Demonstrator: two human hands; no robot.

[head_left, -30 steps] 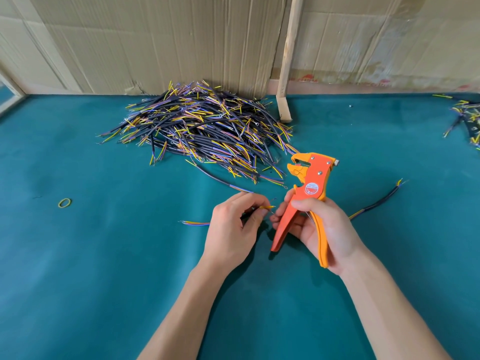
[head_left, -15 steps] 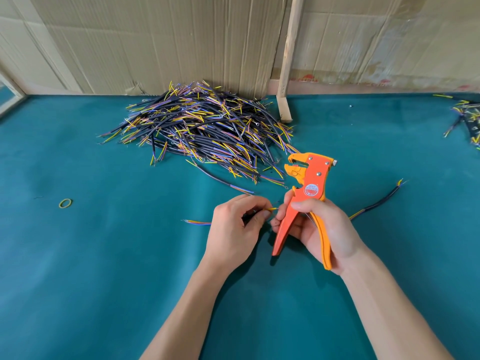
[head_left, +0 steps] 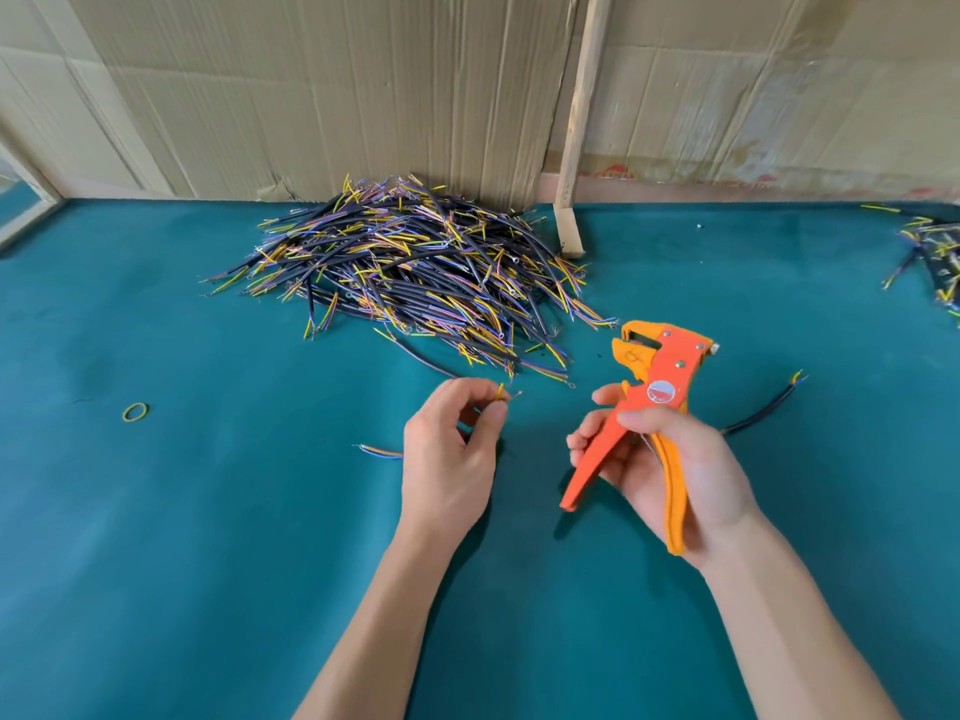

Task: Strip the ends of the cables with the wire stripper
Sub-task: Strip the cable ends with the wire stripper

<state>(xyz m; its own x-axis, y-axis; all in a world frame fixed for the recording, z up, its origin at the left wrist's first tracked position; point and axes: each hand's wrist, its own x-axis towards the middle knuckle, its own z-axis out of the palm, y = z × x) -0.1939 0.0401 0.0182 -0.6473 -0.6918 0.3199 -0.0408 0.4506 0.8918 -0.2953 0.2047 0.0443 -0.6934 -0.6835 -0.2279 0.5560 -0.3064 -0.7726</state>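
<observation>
Cable pile (head_left: 410, 283) lies beyond both hands; rubber band (head_left: 135, 411) far left.

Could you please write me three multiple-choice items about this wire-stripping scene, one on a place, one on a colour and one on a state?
1. Where does the big pile of cables lie?
A. at the back of the table by the cardboard wall
B. on the floor
C. in a box

2. What colour is the wire stripper?
A. blue
B. orange
C. black

3. What is the left hand doing?
A. resting flat on the table
B. gripping the stripper
C. pinching the thin wires at one end of a cable

Answers:
1 A, the heap rests on the teal table just in front of the cardboard.
2 B, its body and handles are orange, held in the right hand.
3 C, yellow and bare wire tips stick out between thumb and fingertips.
</observation>
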